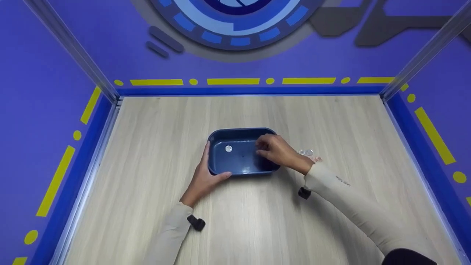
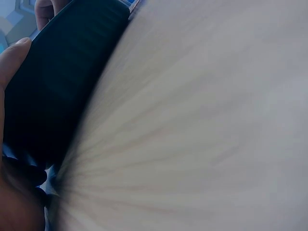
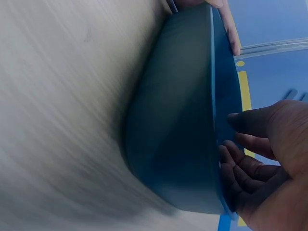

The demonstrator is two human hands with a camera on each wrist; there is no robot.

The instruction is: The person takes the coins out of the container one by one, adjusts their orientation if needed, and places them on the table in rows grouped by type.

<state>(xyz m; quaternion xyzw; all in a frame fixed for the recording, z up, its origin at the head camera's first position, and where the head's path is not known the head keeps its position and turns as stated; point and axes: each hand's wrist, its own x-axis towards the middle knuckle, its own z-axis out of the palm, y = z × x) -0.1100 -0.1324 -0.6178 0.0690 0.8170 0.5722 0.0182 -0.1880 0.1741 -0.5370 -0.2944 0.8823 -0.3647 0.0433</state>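
A dark blue rectangular plastic box [image 1: 243, 169] with an open top sits mid-table. My left hand [image 1: 208, 176] grips its left end, thumb on the near rim and fingers along the outer left wall. In the left wrist view the left thumb [image 2: 17, 55] lies at the box's edge. One small round silvery piece [image 1: 228, 148] lies on the box floor, left of centre. Over the right part of the box is my right hand [image 1: 276, 149], fingers loosely bent. The right wrist view shows its thumb [image 3: 252, 121] apart from the fingers, and no object shows between them.
Small shiny clear pieces [image 1: 308, 152] and a few copper-coloured pieces [image 1: 317, 159] lie on the wooden table [image 1: 147, 147], right of the box and partly behind the right wrist. Blue-purple panels with yellow markings [image 1: 233, 81] border the table at the back and both sides.
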